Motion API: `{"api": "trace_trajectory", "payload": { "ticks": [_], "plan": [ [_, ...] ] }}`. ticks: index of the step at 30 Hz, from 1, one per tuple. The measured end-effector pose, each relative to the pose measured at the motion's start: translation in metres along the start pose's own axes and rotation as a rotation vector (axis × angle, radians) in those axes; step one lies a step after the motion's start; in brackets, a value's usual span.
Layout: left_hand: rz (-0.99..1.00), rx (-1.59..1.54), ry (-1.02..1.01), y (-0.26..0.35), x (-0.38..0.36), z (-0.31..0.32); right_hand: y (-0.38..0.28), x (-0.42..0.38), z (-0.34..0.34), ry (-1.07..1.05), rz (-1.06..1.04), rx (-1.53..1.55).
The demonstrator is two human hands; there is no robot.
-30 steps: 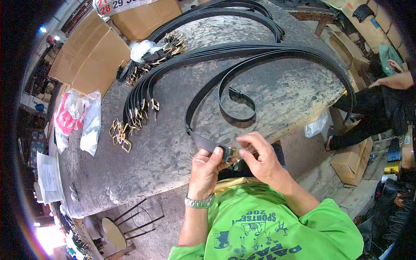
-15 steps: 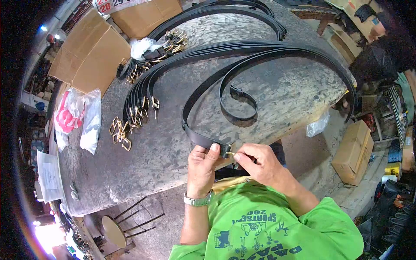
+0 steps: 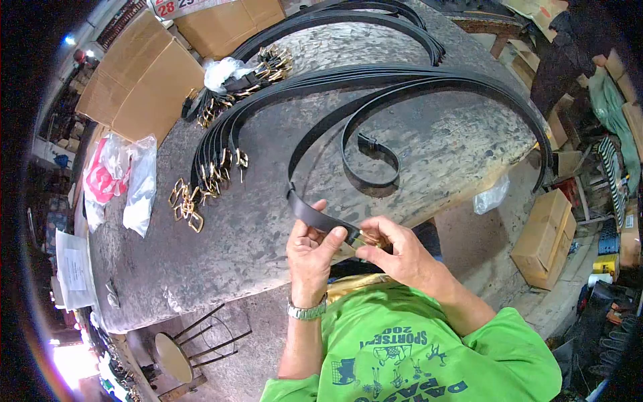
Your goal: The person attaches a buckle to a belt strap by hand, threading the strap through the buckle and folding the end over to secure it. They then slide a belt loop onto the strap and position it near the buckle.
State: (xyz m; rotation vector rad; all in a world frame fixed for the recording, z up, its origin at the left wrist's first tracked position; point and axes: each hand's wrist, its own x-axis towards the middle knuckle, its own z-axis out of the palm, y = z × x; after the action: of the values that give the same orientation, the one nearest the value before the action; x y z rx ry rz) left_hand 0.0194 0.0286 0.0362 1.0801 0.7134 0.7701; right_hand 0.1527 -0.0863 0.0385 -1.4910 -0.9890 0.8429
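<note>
My left hand (image 3: 311, 258) is closed on a black belt (image 3: 315, 216) near its end, with the thumb on top of the strap. My right hand (image 3: 395, 251) pinches a small gold-coloured buckle (image 3: 362, 240) at that end, partly hidden by the fingers. From my hands the belt curves up over the dark worktable (image 3: 254, 234). Several black belts (image 3: 335, 77) lie in a long arc above it, their gold buckles (image 3: 191, 201) bunched at the left. A coiled strap end (image 3: 375, 181) rests in the middle.
Cardboard (image 3: 137, 80) and plastic bags (image 3: 140, 184) are at the left. A second belt bundle with a clear bag (image 3: 226, 74) lies farther back. Below the table edge is a round stool (image 3: 173, 357). A cardboard box (image 3: 544, 238) is on the right.
My right hand has shifted slightly and its fingers now wrap the buckle differently. My left fingers have opened a little around the strap, and the belt near them has moved slightly.
</note>
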Motion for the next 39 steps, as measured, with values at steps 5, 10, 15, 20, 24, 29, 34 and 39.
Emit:
{"api": "trace_trajectory", "payload": {
  "ticks": [5, 10, 15, 20, 24, 29, 34, 39],
  "plan": [
    [-0.159, -0.079, -0.147, -0.007, -0.002, -0.003, -0.003, 0.0, 0.0, 0.05, -0.012, -0.273],
    [-0.218, -0.24, 0.138, -0.005, 0.016, -0.011, 0.007, 0.001, 0.004, 0.219, -0.528, -0.645],
    [-0.366, -0.355, 0.096, -0.006, 0.024, -0.02, 0.004, -0.006, 0.002, 0.197, -0.545, -0.749],
    [-0.484, -0.376, -0.141, -0.017, 0.003, -0.001, 0.011, -0.003, -0.001, 0.199, -0.564, -0.795],
    [-0.442, -0.451, -0.127, -0.023, -0.008, 0.01, 0.01, -0.003, 0.002, 0.219, -0.584, -0.827],
    [-0.314, -0.507, -0.108, -0.02, -0.007, 0.016, 0.003, -0.007, 0.003, 0.186, -0.603, -0.808],
    [-0.359, -0.462, -0.161, -0.02, -0.005, 0.01, 0.003, -0.008, 0.003, 0.165, -0.592, -0.792],
    [-0.419, -0.428, -0.239, -0.022, -0.005, 0.001, 0.004, -0.005, 0.002, 0.161, -0.561, -0.817]
  ]
}}
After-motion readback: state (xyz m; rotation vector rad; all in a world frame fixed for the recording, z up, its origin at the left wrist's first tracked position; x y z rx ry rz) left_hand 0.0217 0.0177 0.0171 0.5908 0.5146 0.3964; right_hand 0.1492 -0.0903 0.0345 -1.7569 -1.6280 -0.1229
